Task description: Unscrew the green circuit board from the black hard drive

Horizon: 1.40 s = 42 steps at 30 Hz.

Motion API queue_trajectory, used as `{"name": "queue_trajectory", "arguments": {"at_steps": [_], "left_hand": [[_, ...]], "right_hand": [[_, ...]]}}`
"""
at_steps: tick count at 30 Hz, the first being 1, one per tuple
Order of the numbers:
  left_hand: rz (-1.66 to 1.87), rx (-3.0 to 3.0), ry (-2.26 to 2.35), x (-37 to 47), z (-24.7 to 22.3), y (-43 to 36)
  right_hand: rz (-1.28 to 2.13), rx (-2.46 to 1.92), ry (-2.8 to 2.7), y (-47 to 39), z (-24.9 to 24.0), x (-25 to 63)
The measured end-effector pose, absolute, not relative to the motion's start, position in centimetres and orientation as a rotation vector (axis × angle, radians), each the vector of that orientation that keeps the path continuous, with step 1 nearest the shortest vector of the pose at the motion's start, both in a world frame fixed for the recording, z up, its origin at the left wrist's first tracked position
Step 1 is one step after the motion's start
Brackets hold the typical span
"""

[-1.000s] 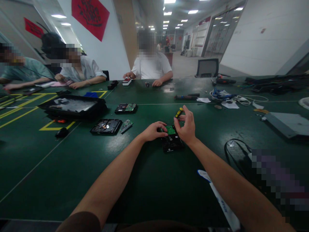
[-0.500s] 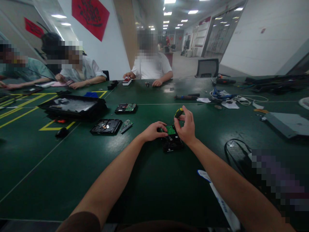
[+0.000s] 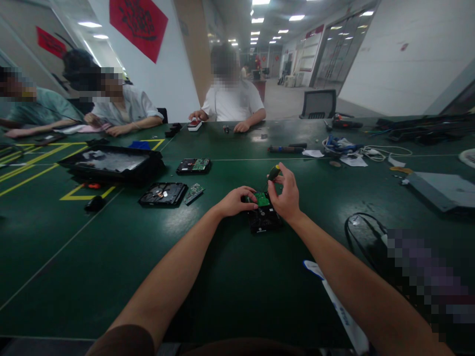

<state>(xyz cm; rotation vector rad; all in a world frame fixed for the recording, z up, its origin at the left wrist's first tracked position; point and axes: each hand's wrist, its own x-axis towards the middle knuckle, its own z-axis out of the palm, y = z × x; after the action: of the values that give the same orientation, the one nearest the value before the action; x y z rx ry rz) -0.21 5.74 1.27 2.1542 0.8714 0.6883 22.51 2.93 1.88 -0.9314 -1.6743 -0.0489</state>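
Observation:
A black hard drive point(image 3: 264, 220) with a green circuit board point(image 3: 262, 199) lies on the table in front of me. My left hand point(image 3: 239, 201) grips the drive's left side, thumb and fingers at the edge of the board. In my right hand point(image 3: 285, 193) is a green and yellow screwdriver point(image 3: 273, 172), held tilted by its handle between thumb and fingers. Its thin shaft points down toward the board, and the tip is hidden. To the left lie an opened drive case point(image 3: 163, 194), a loose circuit board point(image 3: 194, 193) and another hard drive point(image 3: 193, 166).
A black tray point(image 3: 111, 163) stands on the left of the green table point(image 3: 111, 277). At the right are a grey metal box point(image 3: 441, 190), a black cable point(image 3: 365, 217) and tangled cords point(image 3: 343, 146). Several people sit across; one person's hand point(image 3: 242, 127) rests at the far edge.
The screwdriver handle has turned slightly in my right fingers, which have shifted a little. My left hand and the drive stay almost where they were.

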Motion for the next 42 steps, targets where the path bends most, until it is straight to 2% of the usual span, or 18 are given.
{"name": "queue_trajectory", "arguments": {"at_steps": [42], "left_hand": [[0.698,2.167,0.866,-0.19,1.18,5.69]], "right_hand": [[-0.086,-0.930,-1.666,2.88,1.93,22.55]]}}
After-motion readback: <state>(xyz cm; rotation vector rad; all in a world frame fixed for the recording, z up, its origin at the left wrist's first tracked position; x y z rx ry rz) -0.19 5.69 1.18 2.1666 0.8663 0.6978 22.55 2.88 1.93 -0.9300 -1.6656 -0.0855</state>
